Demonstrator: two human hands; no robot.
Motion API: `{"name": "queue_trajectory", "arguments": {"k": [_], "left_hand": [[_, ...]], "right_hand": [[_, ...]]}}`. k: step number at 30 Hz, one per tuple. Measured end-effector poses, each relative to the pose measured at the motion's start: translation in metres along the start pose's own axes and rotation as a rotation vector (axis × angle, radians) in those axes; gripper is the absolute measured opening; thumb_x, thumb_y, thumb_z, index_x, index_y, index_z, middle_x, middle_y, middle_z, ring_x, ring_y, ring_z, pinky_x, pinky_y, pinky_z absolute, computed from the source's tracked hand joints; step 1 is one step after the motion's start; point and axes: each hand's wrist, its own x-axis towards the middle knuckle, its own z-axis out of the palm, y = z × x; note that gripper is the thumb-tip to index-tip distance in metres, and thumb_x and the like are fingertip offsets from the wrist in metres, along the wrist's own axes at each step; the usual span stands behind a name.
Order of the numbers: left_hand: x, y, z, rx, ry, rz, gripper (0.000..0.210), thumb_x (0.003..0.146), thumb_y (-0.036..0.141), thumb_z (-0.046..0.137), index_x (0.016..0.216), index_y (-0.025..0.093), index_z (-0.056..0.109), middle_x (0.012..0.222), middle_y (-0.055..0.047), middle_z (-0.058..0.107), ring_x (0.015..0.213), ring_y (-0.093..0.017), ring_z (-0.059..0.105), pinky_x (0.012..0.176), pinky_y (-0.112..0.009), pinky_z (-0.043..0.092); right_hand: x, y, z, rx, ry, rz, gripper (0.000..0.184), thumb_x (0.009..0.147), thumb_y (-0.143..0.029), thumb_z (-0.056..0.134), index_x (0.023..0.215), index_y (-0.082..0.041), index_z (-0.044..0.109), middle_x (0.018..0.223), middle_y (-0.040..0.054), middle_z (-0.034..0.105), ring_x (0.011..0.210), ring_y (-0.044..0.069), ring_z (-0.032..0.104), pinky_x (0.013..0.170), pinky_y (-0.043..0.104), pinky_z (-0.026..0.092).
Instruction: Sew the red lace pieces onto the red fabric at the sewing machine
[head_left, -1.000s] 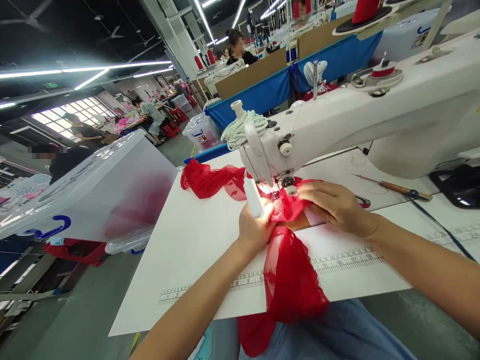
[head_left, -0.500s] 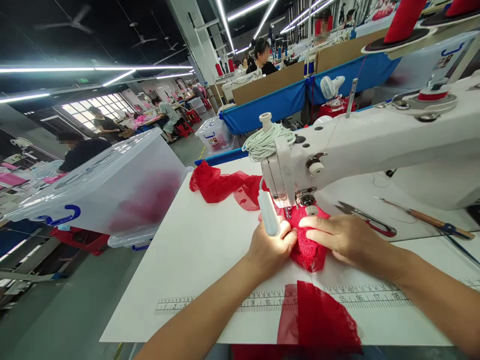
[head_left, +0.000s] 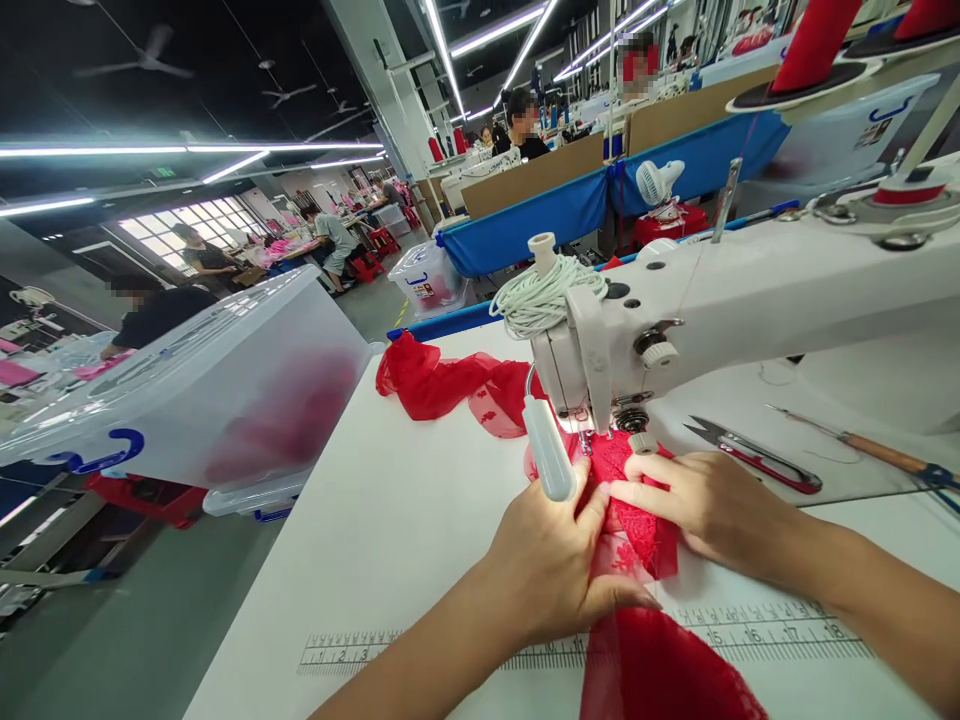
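Red lace fabric (head_left: pixel 637 525) lies under the needle area of a white sewing machine (head_left: pixel 720 300). My left hand (head_left: pixel 544 555) rests flat at the lace's left side, thumb stretched out toward me and fingertips close to the presser foot (head_left: pixel 585 440). From the other side my right hand (head_left: pixel 720 500) presses its fingertips onto the lace, its thumb mostly hidden, and seems to grip the edge. A sheer red piece (head_left: pixel 660 665) runs from below my left thumb to the front edge. More sheer red fabric (head_left: pixel 442 385) is bunched left of the machine.
Thread snips (head_left: pixel 757 455) and a wooden-handled pointed tool (head_left: pixel 877 450) lie to the right. A printed ruler (head_left: pixel 757 635) crosses the white table (head_left: pixel 397 520). A grey-white lamp (head_left: pixel 550 455) hangs beside the needle. A translucent bin (head_left: pixel 225 390) stands at left. Co-workers sit farther back.
My left hand has spread its thumb out over the fabric. The lace has shifted slightly toward me, showing a sheer flowered part. The view has tilted a little.
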Motion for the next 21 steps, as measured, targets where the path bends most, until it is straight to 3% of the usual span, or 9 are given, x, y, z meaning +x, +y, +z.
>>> {"name": "queue_trajectory", "arguments": {"k": [3,6,13,21], "left_hand": [[-0.0014,0.0,0.0047,0.019,0.018,-0.007,0.093,0.091,0.075,0.006,0.111,0.008,0.067,0.102,-0.022,0.068,0.081,-0.028,0.065,0.06,-0.036,0.053],[-0.0025,0.0007,0.0066,0.034,0.006,-0.018,0.092,0.09,0.076,0.007,0.107,0.01,0.069,0.1,-0.021,0.069,0.079,-0.028,0.065,0.055,-0.036,0.051],[-0.004,0.0001,0.0083,0.068,-0.001,-0.015,0.087,0.092,0.073,0.008,0.11,0.011,0.067,0.105,-0.021,0.068,0.08,-0.028,0.065,0.054,-0.035,0.05],[-0.0043,0.0007,0.0066,0.087,-0.029,-0.025,0.089,0.093,0.071,0.005,0.117,0.01,0.065,0.11,-0.02,0.067,0.086,-0.028,0.065,0.06,-0.035,0.053]], "right_hand": [[0.0011,-0.001,-0.002,0.003,-0.008,0.007,0.037,0.063,0.006,0.044,0.083,-0.02,0.061,0.096,0.0036,0.069,0.054,0.014,0.049,0.05,0.03,0.029],[0.0012,-0.0012,-0.003,0.009,0.023,-0.013,0.038,0.06,0.005,0.044,0.084,-0.019,0.061,0.111,0.0039,0.071,0.057,0.014,0.053,0.051,0.03,0.034],[-0.0047,0.0003,-0.0009,0.024,-0.044,0.016,0.037,0.06,0.002,0.05,0.088,-0.018,0.063,0.096,0.0047,0.074,0.058,0.016,0.059,0.049,0.03,0.033],[-0.0057,-0.0001,-0.0021,0.032,-0.056,0.033,0.039,0.059,0.003,0.047,0.087,-0.018,0.064,0.101,0.0038,0.075,0.059,0.016,0.061,0.049,0.029,0.033]]}}
